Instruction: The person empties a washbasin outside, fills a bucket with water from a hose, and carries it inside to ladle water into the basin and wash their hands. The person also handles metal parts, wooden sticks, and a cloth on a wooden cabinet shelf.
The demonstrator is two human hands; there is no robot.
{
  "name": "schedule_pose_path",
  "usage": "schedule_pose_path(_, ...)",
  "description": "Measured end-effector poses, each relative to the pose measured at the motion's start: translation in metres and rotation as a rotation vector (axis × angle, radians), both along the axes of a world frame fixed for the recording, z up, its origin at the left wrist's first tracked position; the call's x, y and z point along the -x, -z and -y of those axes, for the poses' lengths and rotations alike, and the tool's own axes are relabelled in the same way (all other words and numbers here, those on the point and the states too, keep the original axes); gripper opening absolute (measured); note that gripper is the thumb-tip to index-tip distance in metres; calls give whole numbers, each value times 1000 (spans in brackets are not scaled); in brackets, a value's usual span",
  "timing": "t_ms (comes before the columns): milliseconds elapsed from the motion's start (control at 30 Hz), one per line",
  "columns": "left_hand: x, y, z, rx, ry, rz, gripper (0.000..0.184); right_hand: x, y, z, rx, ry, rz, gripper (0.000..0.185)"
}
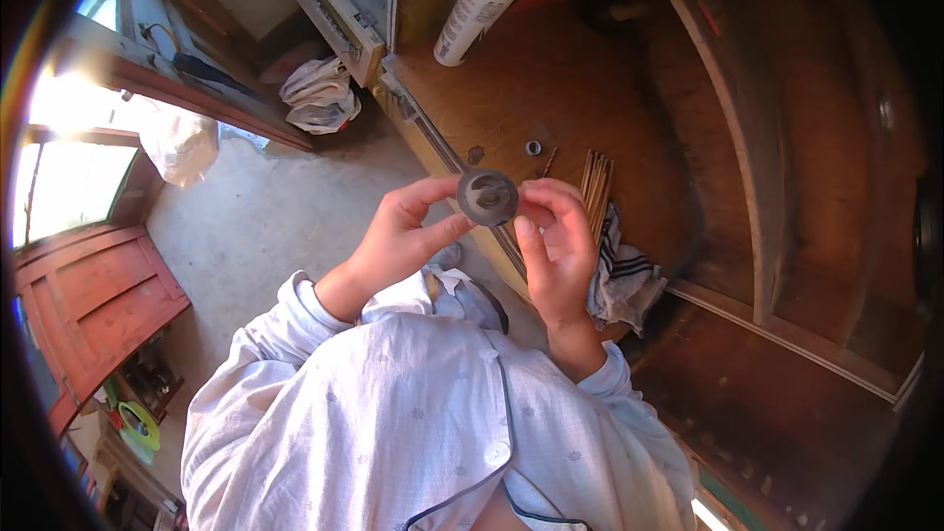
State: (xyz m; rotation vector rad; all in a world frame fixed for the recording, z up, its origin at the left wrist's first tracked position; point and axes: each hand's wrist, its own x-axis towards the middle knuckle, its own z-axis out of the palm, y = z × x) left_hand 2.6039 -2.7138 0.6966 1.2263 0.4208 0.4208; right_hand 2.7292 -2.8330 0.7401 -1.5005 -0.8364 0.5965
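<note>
The round dark disc (pixel 488 198) sits between both hands, its face showing no long axis: left hand (pixel 379 241) fingers pinch it from nine o'clock, right hand (pixel 564 261) fingers from three.

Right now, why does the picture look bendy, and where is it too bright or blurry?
Head view: a very wide lens seems to curve things, with dark corners; glare whitens the window at left; small print on the spray bottle is too blurry to read.
</note>
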Motion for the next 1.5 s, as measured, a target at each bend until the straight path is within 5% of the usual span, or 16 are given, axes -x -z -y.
schedule_pose_path(167,9,-9,-18,-471,1,75,31,3,4,-5,70,-182,-764,34)
schedule_pose_path(267,10,-18,-23,-546,-50,113,33,11,4,-11,44,-148,-657,35)
schedule_pose_path(367,14,-18,-20,56,-52,158,33,15,5,-14,21,-107,-627,35)
schedule_pose_path(467,28,-28,-36,358,50,56,36,20,1,-23,-2,-134,-412,35)
schedule_pose_path(900,48,-30,-66,-254,90,240,48,43,-9,-42,-161,-216,-385,38)
schedule_pose_path(1500,53,-53,-77,-490,163,409,47,49,-26,-34,-281,-272,-354,48)
